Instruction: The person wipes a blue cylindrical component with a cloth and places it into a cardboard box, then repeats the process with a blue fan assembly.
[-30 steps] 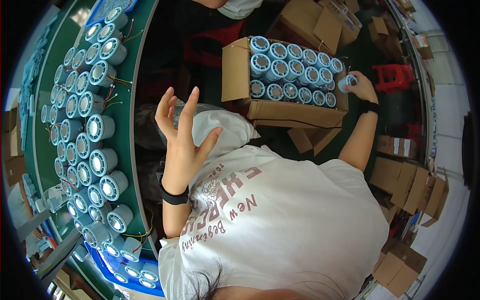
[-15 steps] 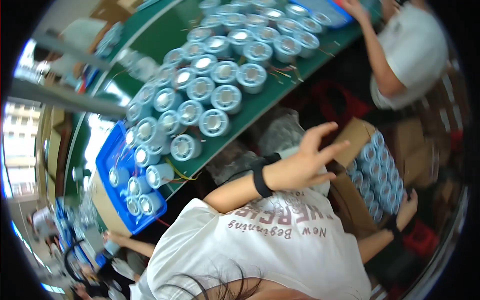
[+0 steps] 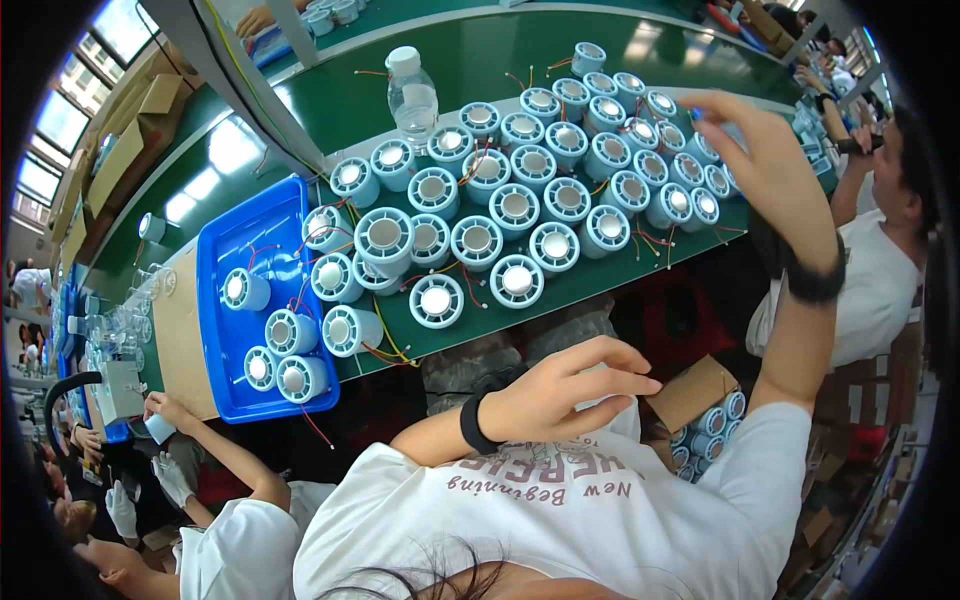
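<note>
My right hand [image 3: 770, 165] is raised at the right end of a crowd of light blue cylinders [image 3: 515, 207]. Its thumb and fingers are apart, with a small blue spot at a fingertip, and I see nothing held. Each cylinder has a slotted ring end around a silver disc, and many trail thin red and yellow wires. In front of my chest hovers my left hand [image 3: 575, 390], fingers loosely stretched and holding nothing. Past its fingertips stands an open cardboard box [image 3: 695, 392] packed with more such cylinders, partly hidden by my right arm and shirt.
A blue tray [image 3: 215, 250] with several cylinders sits at the left of the green table [image 3: 330, 100]. Behind the cylinders stands a clear bottle [image 3: 412, 100]. A metal post [image 3: 235, 80] rises nearby. Co-workers are at left and right [image 3: 850, 290].
My right hand has left the cardboard box and risen to the right end of the cylinders on the table. My left hand stays before my chest. The view has turned.
</note>
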Tool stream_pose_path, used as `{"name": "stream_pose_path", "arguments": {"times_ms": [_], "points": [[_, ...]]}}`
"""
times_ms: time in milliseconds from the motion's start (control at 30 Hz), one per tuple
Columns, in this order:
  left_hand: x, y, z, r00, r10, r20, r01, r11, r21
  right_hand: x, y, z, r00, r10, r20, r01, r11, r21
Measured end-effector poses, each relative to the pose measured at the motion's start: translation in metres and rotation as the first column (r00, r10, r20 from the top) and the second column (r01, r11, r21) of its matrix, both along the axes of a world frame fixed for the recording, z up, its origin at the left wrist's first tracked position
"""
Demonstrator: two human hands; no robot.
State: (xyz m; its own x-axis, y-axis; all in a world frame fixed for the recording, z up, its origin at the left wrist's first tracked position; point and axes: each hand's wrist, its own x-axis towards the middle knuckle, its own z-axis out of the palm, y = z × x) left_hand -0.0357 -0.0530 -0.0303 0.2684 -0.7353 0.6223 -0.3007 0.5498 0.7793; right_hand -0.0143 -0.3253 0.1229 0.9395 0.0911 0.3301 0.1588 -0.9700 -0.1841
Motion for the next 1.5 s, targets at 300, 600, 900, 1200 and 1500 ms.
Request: {"name": "stream_pose_path", "arguments": {"times_ms": [300,600,900,1200,1500], "points": [[0.026,0.025,0.017,0.984,0.105,-0.142,-0.102,0.994,0.027,0.259,-0.154,-0.079,0.85,-0.324,-0.415,0.181,0.92,-0.348],[0.047,0.02,0.01,0.933,0.257,-0.251,-0.25,0.966,0.06,0.313,-0.208,-0.125,0.795,-0.308,-0.522,0.029,0.879,-0.475],[0.033,-0.022,0.006,0.71,0.491,-0.506,-0.545,0.837,0.048,0.14,0.026,0.013,0.684,0.546,-0.483,-0.553,0.821,0.144],[0.04,0.001,0.005,0.749,0.605,-0.269,-0.591,0.795,0.141,0.091,0.09,0.012,0.348,0.737,-0.579,-0.77,0.577,0.272],[0.04,0.026,0.0,0.719,0.36,-0.594,-0.398,0.914,0.071,0.36,-0.015,-0.091,0.955,0.226,-0.191,-0.265,0.942,-0.207]]}}
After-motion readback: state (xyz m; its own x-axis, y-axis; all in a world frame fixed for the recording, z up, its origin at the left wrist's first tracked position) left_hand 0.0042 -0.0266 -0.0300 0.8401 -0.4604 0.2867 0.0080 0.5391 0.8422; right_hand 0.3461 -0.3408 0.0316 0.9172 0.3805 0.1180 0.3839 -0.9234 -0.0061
